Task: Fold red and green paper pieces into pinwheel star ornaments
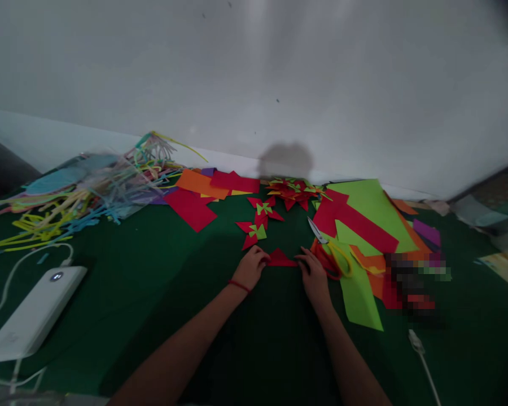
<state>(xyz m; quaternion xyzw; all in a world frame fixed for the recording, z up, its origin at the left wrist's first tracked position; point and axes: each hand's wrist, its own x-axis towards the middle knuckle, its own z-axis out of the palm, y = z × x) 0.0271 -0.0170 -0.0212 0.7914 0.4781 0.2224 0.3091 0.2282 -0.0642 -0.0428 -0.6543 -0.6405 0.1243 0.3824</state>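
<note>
Bare forearms (186, 349) reach up from the bottom edge, wrists resting low over the green counter (173, 270). Between the hands lies the red paper (279, 259), folded to a low peak with a flat edge towards the person. At its left corner the left hand (250, 269) has a narrow grip, pinching the paper; the right hand's (315, 277) fingertips meet the other corner (whether they pinch or only press, one cannot tell). Uneven pressure could skew the fold, and pulling the corners apart might crease or tear it. Just beyond the right hand, the scissors (318, 231) could be knocked by a sideways elbow or knuckle. A power bank (38, 316) shows a small lit display, too blurred to read; no brand is legible.
</note>
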